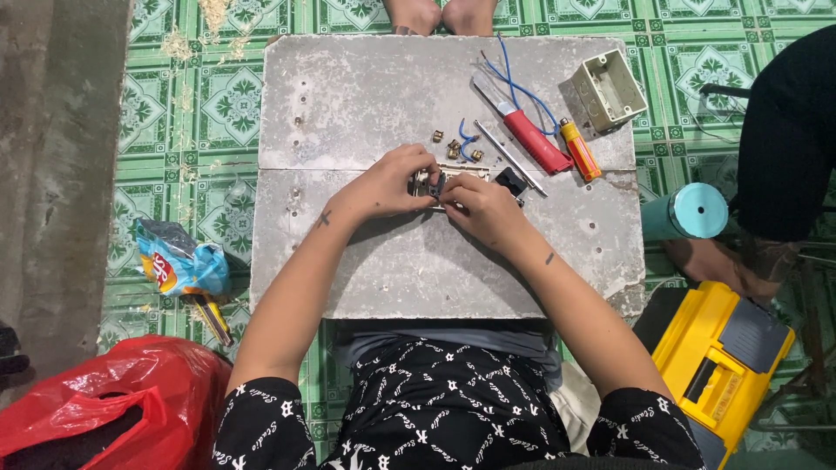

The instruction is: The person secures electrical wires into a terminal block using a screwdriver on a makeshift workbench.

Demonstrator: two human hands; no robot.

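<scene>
My left hand (389, 183) and my right hand (482, 207) meet at the middle of a grey slab (366, 104). Together they pinch a small black and white electrical part (433, 184), mostly hidden by the fingers. Just beyond the hands lie several small brass pieces (453, 146), a bent blue wire scrap (468, 139) and a thin metal rod (509, 157). A black piece (510, 181) sits right of my fingers.
A red-handled screwdriver (527, 135), a small orange screwdriver (579, 150), blue wires (514, 83) and a beige wall box (610, 90) lie at the far right. A yellow toolbox (718, 352), teal cylinder (692, 211), another person's foot (714, 261), snack bag (178, 261) and red bag (104, 396) surround the slab.
</scene>
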